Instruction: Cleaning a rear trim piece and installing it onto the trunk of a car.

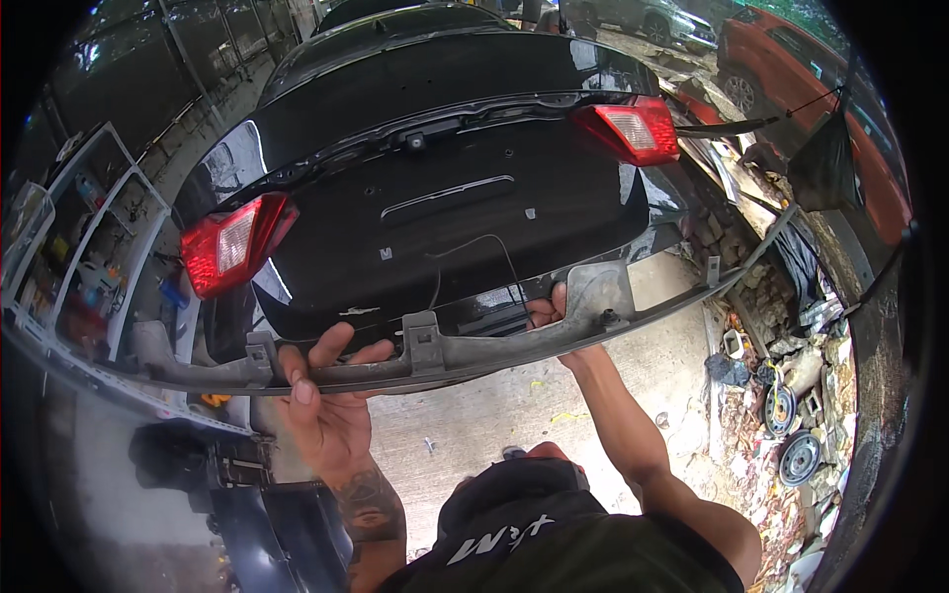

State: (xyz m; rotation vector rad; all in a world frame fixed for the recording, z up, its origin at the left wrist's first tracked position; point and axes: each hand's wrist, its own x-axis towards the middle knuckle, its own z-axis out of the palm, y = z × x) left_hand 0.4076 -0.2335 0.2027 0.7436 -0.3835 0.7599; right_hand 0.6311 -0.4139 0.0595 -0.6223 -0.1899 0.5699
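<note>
Nearest camera: dark garment (554, 539) on the person's chest, bottom centre, with both forearms rising from beside it.
Left hand (331, 405): forearm upright, palm up under the grey bumper strip (435, 351); fingers curl over its top edge, clasping it.
Right hand (547, 311): arm stretched up and forward; fingers wrapped round the strip further right, thumb side partly hidden behind it.
Bumper strip: long, curved, held across the view just below the black car's rear panel (445, 232), spanning from left rack to right rubble.
Surroundings: 2 red tail lights (232, 242) flank the panel; loose thin wire (494, 259) hangs on it.
In the way: white shelf rack (89, 247) left; scrap pile with wheel discs (796, 435) right; black bumper shell (267, 524) low left.
</note>
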